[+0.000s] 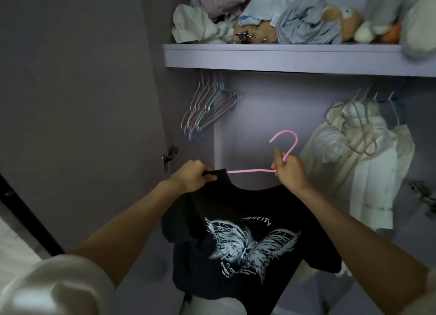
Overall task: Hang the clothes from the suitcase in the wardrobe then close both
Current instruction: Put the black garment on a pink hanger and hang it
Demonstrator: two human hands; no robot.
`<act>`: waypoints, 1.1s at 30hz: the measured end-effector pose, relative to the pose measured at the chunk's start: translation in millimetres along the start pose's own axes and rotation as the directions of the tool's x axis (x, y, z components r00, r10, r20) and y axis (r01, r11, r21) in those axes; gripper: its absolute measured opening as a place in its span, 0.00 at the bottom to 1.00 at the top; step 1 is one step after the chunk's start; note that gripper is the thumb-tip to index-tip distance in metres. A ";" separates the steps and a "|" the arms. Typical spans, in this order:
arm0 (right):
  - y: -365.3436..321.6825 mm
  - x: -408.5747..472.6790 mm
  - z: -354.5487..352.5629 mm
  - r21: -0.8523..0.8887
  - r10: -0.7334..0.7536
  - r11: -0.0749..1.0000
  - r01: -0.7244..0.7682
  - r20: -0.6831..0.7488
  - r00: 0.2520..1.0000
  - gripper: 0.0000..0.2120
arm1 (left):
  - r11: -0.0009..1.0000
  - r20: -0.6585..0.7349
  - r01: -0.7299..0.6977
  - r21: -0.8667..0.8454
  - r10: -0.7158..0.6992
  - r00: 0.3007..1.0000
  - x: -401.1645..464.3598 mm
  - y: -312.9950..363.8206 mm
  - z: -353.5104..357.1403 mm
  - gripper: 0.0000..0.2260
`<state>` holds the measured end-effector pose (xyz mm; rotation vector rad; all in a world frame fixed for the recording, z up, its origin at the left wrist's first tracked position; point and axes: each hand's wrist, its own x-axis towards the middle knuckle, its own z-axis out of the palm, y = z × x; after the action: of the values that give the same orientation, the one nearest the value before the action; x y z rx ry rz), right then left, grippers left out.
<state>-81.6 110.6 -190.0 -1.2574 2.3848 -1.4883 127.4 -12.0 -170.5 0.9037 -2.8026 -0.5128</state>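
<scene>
Right grip pinches pink hanger, seemingly inside black T-shirt below.

A black butterfly-print T-shirt hung half-threaded on a pink wire hanger before the open wardrobe.

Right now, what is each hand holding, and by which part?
The left hand pinches the black T-shirt at its left shoulder by the collar. The right hand grips the pink hanger at the base of its hook.
</scene>
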 end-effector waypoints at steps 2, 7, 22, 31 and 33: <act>-0.9 -3.0 1.7 0.002 0.011 1.000 -0.011 0.039 0.999 0.23 | 0.999 -0.049 -0.037 -0.027 0.036 0.998 1.7 5.9 6.3 0.09; 3.9 -11.2 -13.7 0.158 -0.087 0.986 0.061 0.163 0.983 0.05 | 0.996 -0.195 -0.020 -0.086 0.003 0.981 5.8 -2.7 15.3 0.08; 63.2 -37.4 -47.7 -0.357 0.219 0.919 -0.166 0.113 0.969 0.14 | 0.966 -0.309 0.188 -0.175 -0.236 0.922 33.6 -12.8 19.1 0.12; 48.1 -18.7 -67.7 -0.177 0.486 0.842 -0.509 -0.161 0.859 0.17 | 0.994 -0.313 0.005 -0.109 -0.039 0.949 77.9 51.8 3.6 0.23; 40.2 -7.9 -73.3 0.102 0.508 0.861 -0.499 -0.099 0.856 0.14 | 0.997 -0.375 -0.057 -0.057 0.032 0.927 89.0 68.7 -1.7 0.24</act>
<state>-133.0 176.9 -184.8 -0.4656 2.4380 -1.4876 19.1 -12.8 -140.3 0.8220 -2.4397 -0.3774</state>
